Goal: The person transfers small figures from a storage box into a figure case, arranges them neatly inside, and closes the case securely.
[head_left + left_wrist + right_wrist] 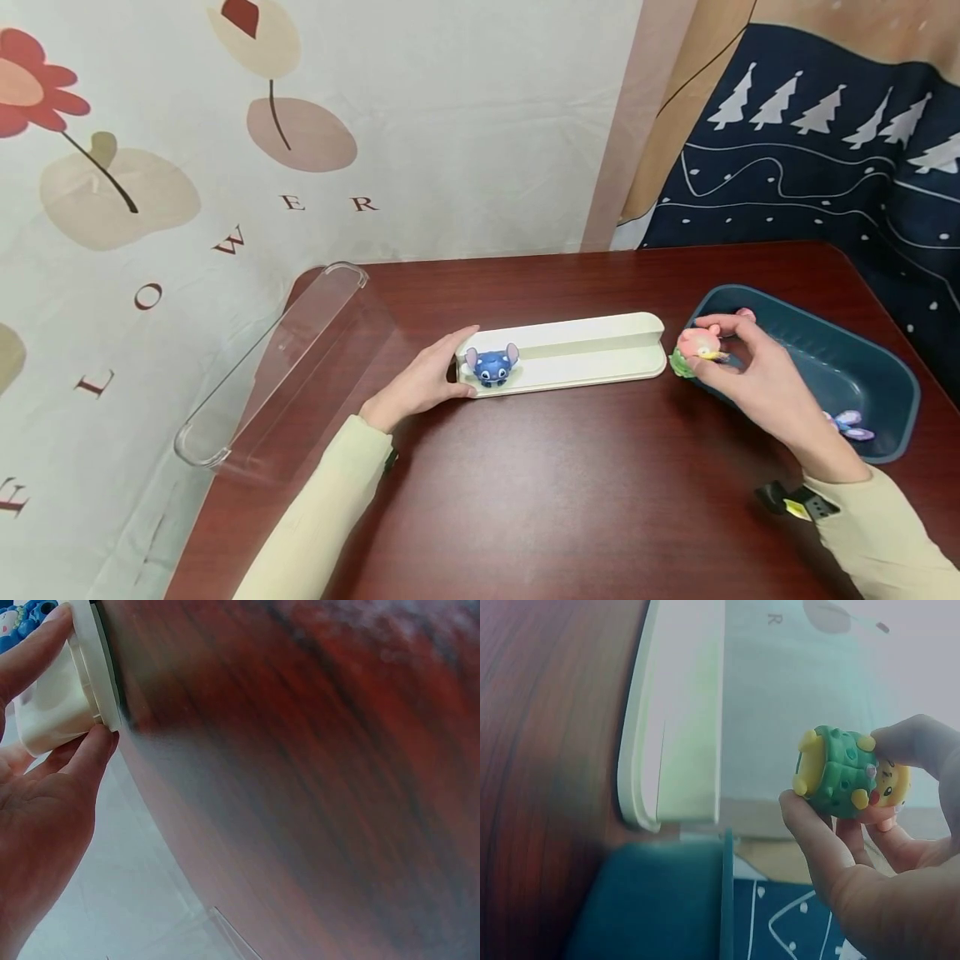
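Observation:
A long cream display base [577, 375] with a raised back step lies on the table. My left hand [423, 375] grips its left end, thumb at the front and fingers behind. Beside that thumb, a blue figurine with big ears [492, 365] stands on the base. My right hand [765, 375] pinches a small figurine [699, 343], held up between the base's right end and the dark teal bin [817, 333]. In the right wrist view this figurine [840, 772] shows a green body, yellow feet and a yellow face, with the thumb and fingers around it.
Inside the bin lie a purple-eared figurine [851, 425] and a pink piece [746, 314], partly behind the right hand. A clear plastic cover [277, 367] stands at the table's left edge. Printed cloths hang behind the dark red wooden table [540, 500].

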Motion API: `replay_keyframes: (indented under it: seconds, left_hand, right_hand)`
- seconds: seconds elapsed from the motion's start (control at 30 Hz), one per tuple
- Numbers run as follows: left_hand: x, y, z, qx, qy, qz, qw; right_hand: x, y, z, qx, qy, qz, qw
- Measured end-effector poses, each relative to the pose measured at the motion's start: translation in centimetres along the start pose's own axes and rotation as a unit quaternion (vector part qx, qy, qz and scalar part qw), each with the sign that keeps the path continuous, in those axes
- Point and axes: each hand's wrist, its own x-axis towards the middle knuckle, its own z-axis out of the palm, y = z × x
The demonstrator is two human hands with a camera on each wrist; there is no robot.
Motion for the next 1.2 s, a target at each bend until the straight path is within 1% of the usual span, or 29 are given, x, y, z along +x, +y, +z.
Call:
replay_keyframes:
  seconds: [0.17,0.4,0.63,0.8,0.87,0.97,1.1,1.2]
  left_hand:
    - [0.0,0.1,0.0,0.001,-0.001,-0.002,1.0000]
    - [-0.1,0.2,-0.1,0.002,0.000,-0.006,1.0000]
    - [0.0,0.0,0.0,-0.002,0.002,0.000,1.0000]
    - [0.1,-0.1,0.0,0.000,0.004,0.002,1.0000]
    - [0.1,0.0,0.0,0.001,0.004,0.001,1.0000]
    - [0.1,0.0,0.0,0.003,0.004,0.001,1.0000]
    - [0.1,0.0,0.0,0.002,0.007,0.005,1.0000]
    - [0.1,-0.1,0.1,0.002,0.007,0.007,1.0000]
  right_hand:
    - [0.4,-0.6,1.4,0.008,-0.012,-0.010,0.9998]
    - [1.2,-1.4,3.3,0.046,-0.051,-0.012,0.9976]
    - [2.0,-1.9,5.0,0.074,-0.087,-0.016,0.9933]
    - [2.5,-2.2,6.2,0.088,-0.096,-0.016,0.9913]
    - [2.6,-2.3,6.7,0.088,-0.096,-0.022,0.9913]
    - [2.9,-2.5,7.4,0.080,-0.094,-0.032,0.9919]
    - [3.2,-2.8,8.2,0.056,-0.088,-0.038,0.9938]
    - [3.5,-3.1,9.0,0.059,-0.090,-0.043,0.9933]
